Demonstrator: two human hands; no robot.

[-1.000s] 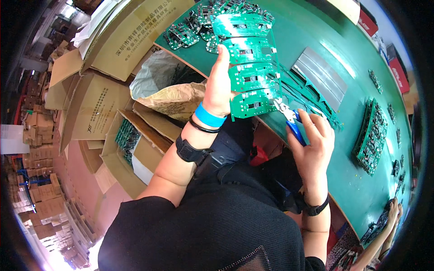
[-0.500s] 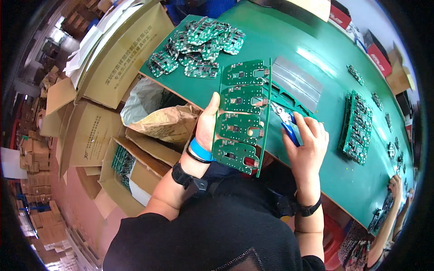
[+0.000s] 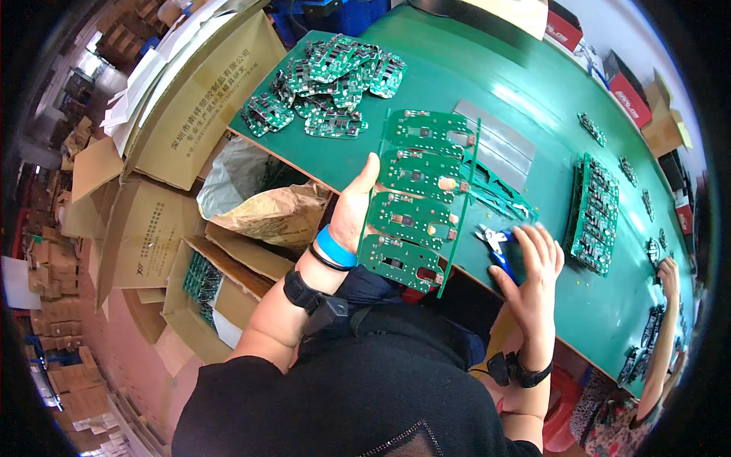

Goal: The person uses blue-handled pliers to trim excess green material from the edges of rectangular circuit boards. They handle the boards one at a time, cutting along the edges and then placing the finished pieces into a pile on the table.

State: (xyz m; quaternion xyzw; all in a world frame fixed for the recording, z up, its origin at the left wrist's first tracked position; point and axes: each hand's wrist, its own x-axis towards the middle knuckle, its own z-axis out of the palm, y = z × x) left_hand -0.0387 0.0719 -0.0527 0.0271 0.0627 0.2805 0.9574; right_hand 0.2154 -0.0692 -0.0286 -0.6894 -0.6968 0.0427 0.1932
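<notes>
Green work table, broad and curved by the lens, spreading beyond both sets of fingertips. Cardboard boxes stacked well off to the left of the left fingers, with a crumpled brown paper bag just below and left of the left thumb. Green circuit board panel, four joined boards in a tall strip, upright against the left palm. Left hand clamped on the panel's left edge, thumb laid on the near face and pointing up, the other fingers hidden behind the panel. Heap of loose green circuit boards on the table, above the left thumb tip and well apart from it. Stack of dark green boards on the table, just beyond the right fingertips. Grey rectangular sheet flat on the table, up past the panel's top right corner. Right hand palm down at the table's near edge, fingers spread apart over blue-handled cutters; cutters lying under the fingers, silver tip poking out towards the panel; no telling whether gripped or merely covered. Blue wristband and black watch strap on the left wrist, below the thumb. Another person's hand at the table's far right edge, well apart from the right fingers.
</notes>
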